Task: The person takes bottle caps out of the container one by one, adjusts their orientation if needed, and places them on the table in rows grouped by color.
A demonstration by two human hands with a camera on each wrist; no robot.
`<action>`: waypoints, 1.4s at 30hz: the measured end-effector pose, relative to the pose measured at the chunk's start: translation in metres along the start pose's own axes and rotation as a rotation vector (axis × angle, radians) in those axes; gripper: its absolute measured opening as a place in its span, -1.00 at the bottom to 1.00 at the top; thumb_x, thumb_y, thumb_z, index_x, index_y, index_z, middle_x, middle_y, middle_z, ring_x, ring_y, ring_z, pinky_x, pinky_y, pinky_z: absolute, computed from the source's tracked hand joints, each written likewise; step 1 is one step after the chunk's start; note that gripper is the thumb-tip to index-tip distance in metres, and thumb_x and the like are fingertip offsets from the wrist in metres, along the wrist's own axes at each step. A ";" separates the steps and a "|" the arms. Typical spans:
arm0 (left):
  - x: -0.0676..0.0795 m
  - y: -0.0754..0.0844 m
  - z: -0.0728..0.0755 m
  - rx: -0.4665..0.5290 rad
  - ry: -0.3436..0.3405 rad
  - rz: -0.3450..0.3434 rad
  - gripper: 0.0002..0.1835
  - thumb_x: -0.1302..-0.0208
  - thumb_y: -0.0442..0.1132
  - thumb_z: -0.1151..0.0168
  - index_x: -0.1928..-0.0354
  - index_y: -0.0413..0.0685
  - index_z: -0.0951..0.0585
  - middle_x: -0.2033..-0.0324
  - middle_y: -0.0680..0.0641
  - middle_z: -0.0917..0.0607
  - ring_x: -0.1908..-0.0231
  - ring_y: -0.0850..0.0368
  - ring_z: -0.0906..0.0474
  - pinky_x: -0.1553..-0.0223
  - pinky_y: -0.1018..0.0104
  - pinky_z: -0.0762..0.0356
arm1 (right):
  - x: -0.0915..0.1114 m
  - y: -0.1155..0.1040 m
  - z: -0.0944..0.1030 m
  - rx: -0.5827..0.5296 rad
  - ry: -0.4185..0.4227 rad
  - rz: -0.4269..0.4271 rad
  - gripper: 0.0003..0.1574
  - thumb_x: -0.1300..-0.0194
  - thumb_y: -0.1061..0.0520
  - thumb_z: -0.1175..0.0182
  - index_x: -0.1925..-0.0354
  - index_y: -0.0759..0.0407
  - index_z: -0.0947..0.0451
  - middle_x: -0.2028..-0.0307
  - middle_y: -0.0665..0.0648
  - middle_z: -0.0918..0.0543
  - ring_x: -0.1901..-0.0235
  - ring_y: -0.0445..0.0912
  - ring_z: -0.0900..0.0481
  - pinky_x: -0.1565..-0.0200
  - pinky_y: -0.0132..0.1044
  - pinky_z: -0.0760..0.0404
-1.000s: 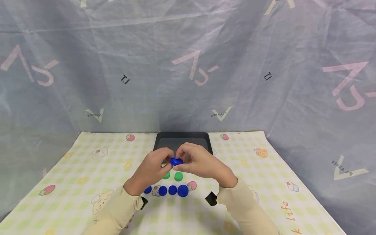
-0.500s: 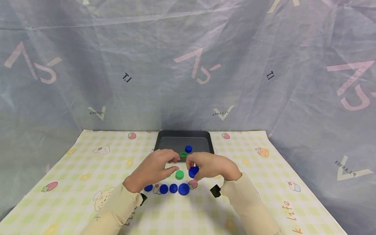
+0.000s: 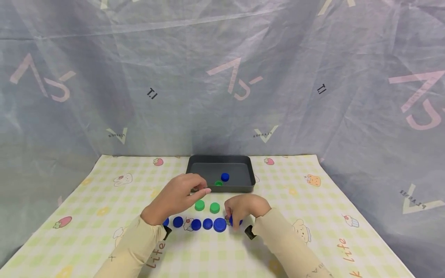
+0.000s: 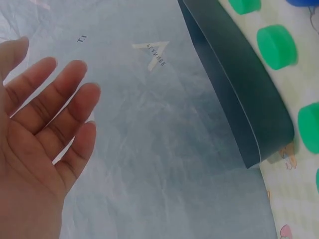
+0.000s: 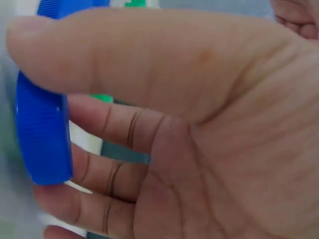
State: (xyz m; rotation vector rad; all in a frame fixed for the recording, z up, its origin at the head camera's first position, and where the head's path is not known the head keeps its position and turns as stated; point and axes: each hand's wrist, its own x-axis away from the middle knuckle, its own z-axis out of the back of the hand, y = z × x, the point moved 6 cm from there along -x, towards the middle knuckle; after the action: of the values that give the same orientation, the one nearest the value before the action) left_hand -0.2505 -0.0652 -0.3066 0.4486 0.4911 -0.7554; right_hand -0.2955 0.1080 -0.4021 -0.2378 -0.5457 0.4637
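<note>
My right hand [image 3: 247,205] pinches a blue bottle cap [image 5: 44,134] low over the table, at the right end of a row of blue caps. In the right wrist view the thumb lies over the cap's ridged side and the fingers are behind it. Beside it sits a larger blue cap [image 3: 219,225], with several smaller ones, such as this blue cap [image 3: 196,224], further left. My left hand [image 3: 178,194] hovers in front of the tray, holding nothing, its fingers relaxed and spread in the left wrist view. Two green caps [image 3: 214,207] lie between the hands.
A dark rectangular tray [image 3: 208,168] stands at the back of the table, holding a blue cap [image 3: 225,177] and an upturned green cap [image 3: 218,183]. A checkered cloth [image 3: 323,216] covers the table. Grey fabric [image 3: 222,96] hangs behind and at both sides.
The hands were together at a blue cap and have parted. My right hand has carried that cap right and toward me, down to the row's end. My left hand stays near the tray, its grip released.
</note>
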 end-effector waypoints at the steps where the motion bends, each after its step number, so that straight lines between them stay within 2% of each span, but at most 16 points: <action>1: 0.000 0.000 0.001 -0.002 -0.001 0.005 -0.89 -0.35 -0.03 -0.32 0.25 0.16 -0.66 0.42 0.27 -0.57 0.42 0.37 -0.42 0.30 0.38 -0.52 | 0.000 0.001 -0.001 0.008 0.004 -0.010 -0.56 0.10 0.19 -0.60 0.35 -0.02 -0.52 0.35 -0.14 -0.55 0.37 -0.21 -0.40 0.29 -0.29 -0.43; 7: 0.002 -0.006 0.010 0.021 0.040 0.004 -0.91 -0.33 -0.07 -0.33 0.26 0.14 -0.66 0.42 0.27 -0.58 0.43 0.40 -0.43 0.30 0.36 -0.54 | -0.002 0.002 -0.007 0.049 0.017 -0.072 -0.54 0.12 0.12 -0.63 0.35 -0.05 -0.51 0.36 -0.13 -0.53 0.34 -0.20 -0.41 0.24 -0.24 -0.46; 14: 0.002 -0.009 0.019 0.011 0.061 -0.016 -0.88 -0.29 -0.05 -0.37 0.26 0.14 -0.64 0.42 0.25 -0.57 0.44 0.38 -0.41 0.34 0.38 -0.50 | -0.001 0.002 -0.007 0.038 0.021 -0.127 -0.52 0.13 0.07 -0.64 0.31 -0.05 -0.53 0.33 -0.13 -0.55 0.29 -0.18 -0.45 0.18 -0.19 -0.50; 23: 0.001 -0.006 0.019 -0.002 0.077 -0.045 -0.90 -0.26 -0.14 -0.40 0.26 0.11 -0.65 0.41 0.22 -0.61 0.41 0.38 -0.46 0.31 0.35 -0.54 | 0.003 0.002 -0.005 0.033 0.019 -0.115 -0.53 0.12 0.02 -0.63 0.31 -0.04 -0.53 0.34 -0.12 -0.55 0.30 -0.18 -0.43 0.18 -0.20 -0.48; 31: 0.000 -0.007 0.024 0.016 0.100 -0.040 -0.93 -0.27 -0.20 -0.39 0.27 0.11 -0.66 0.39 0.20 -0.63 0.38 0.34 -0.52 0.31 0.34 -0.56 | 0.011 0.005 0.008 -0.018 0.046 -0.095 -0.56 0.08 -0.01 -0.60 0.28 -0.05 -0.57 0.31 -0.11 -0.57 0.24 -0.17 -0.47 0.12 -0.16 -0.49; 34: -0.003 -0.002 0.032 0.064 0.150 -0.079 -0.94 -0.29 -0.24 -0.36 0.28 0.11 -0.65 0.39 0.20 -0.62 0.39 0.34 -0.49 0.37 0.36 -0.51 | 0.012 0.006 0.015 -0.040 0.059 -0.094 -0.56 0.03 -0.05 -0.57 0.22 -0.07 -0.57 0.24 -0.11 -0.56 0.18 -0.14 -0.48 0.08 -0.09 -0.50; 37: -0.012 0.009 0.043 0.126 0.210 -0.148 -0.95 -0.33 -0.27 -0.32 0.27 0.07 -0.66 0.39 0.16 -0.62 0.40 0.31 -0.46 0.40 0.33 -0.46 | 0.013 0.006 0.019 -0.023 0.073 -0.085 -0.56 -0.03 -0.16 -0.52 0.17 -0.10 -0.58 0.21 -0.11 -0.54 0.18 -0.11 -0.49 0.10 -0.06 -0.51; 42: -0.040 0.032 0.061 0.142 0.238 -0.262 -0.91 -0.43 -0.21 -0.22 0.26 0.03 -0.66 0.37 0.11 -0.63 0.37 0.28 -0.48 0.30 0.31 -0.50 | 0.017 0.002 0.025 0.000 0.084 -0.044 -0.50 -0.06 -0.28 -0.47 0.14 -0.10 -0.58 0.19 -0.13 -0.55 0.18 -0.14 -0.51 0.10 -0.10 -0.52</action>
State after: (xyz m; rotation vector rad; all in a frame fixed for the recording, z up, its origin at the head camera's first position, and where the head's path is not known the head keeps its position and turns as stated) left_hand -0.2368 -0.0563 -0.2289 0.6183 0.7315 -0.9991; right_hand -0.2970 0.1205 -0.3749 -0.2434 -0.4677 0.4093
